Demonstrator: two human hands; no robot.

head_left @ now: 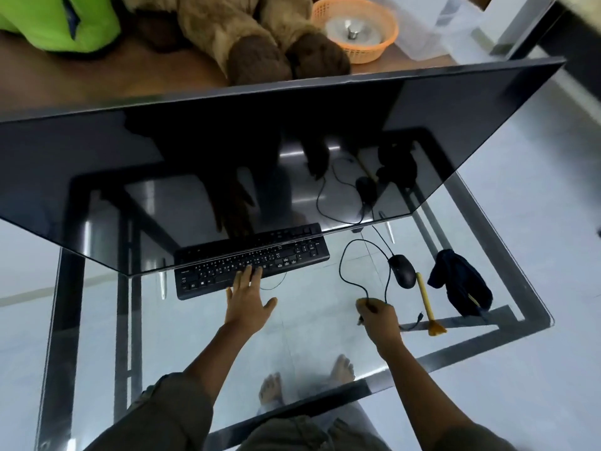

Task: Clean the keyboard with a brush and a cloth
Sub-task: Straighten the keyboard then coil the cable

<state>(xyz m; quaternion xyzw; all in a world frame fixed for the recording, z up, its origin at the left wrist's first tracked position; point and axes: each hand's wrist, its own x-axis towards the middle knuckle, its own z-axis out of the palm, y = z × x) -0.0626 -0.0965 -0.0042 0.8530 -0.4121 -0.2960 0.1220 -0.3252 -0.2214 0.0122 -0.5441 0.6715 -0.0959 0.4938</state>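
Observation:
A black keyboard (227,271) lies on the glass table (309,320), its far edge tucked under the large dark monitor (227,151). My left hand (248,299) rests with straight fingers on the keyboard's front edge. My right hand (379,317) grips a black cable (343,262) that loops across the glass. To the right of that hand lies a yellow brush (426,305), bristles toward me. A dark blue cloth (460,283) sits crumpled beyond the brush, near the table's right edge.
A black mouse (402,271) lies between the keyboard and the brush. Behind the monitor are a brown plush toy (260,37), a green bag (58,21) and an orange basket (357,27). My bare feet show through the glass.

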